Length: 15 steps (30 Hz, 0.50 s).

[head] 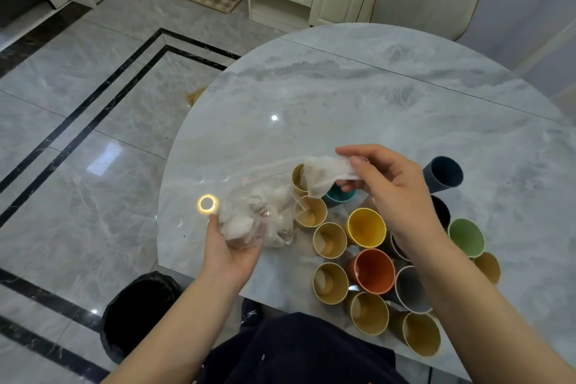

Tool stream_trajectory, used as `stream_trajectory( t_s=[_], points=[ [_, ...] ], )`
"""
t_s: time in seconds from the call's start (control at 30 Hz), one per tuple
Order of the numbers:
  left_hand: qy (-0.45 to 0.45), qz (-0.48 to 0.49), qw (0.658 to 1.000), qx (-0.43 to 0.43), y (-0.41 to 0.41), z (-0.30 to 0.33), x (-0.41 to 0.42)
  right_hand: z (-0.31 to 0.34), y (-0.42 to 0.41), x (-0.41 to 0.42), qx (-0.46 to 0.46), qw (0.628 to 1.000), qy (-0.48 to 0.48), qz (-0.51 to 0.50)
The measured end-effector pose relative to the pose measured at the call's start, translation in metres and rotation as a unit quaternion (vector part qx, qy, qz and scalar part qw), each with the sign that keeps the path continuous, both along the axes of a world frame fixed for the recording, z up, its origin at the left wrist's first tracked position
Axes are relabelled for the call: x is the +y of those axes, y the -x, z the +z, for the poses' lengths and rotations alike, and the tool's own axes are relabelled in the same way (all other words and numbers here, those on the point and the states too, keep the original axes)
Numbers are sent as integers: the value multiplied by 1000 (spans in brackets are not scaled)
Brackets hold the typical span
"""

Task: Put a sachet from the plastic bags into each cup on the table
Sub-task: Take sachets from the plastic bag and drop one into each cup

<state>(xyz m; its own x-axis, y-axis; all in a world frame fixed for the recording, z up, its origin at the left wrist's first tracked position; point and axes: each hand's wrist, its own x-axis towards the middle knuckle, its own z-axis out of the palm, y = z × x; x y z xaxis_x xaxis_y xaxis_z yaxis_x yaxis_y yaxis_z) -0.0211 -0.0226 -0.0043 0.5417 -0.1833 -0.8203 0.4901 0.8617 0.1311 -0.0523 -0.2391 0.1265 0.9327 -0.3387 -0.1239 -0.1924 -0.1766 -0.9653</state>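
Low in the frame my left hand point(229, 246) grips the plastic bag point(261, 215) of sachets from beneath, left of the cups point(366, 259). Above centre, my right hand point(383, 184) pinches one white sachet point(327, 174), which hangs leftward, its long axis roughly level. Its drooping end hangs over the teal cup point(339, 195) and the farthest tan cup point(300, 179), so I judge the right hand nearer for the drop.

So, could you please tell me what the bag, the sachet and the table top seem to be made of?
Bag: thin clear plastic film, crinkled and see-through. Sachet: white, matte, limp; probably non-woven fabric or paper. Table top: glossy grey veined surface with reflections, marble or a lookalike.
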Motion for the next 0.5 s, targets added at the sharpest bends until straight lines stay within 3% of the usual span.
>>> stream_trajectory(
  t_s=[0.27,0.5],
  points=[
    [-22,7,1000,-12,11,3,19,-113,-11,-1,160,965,184,100],
    [-28,4,999,-17,23,4,19,-140,-21,4,199,951,200,125]
  ],
)
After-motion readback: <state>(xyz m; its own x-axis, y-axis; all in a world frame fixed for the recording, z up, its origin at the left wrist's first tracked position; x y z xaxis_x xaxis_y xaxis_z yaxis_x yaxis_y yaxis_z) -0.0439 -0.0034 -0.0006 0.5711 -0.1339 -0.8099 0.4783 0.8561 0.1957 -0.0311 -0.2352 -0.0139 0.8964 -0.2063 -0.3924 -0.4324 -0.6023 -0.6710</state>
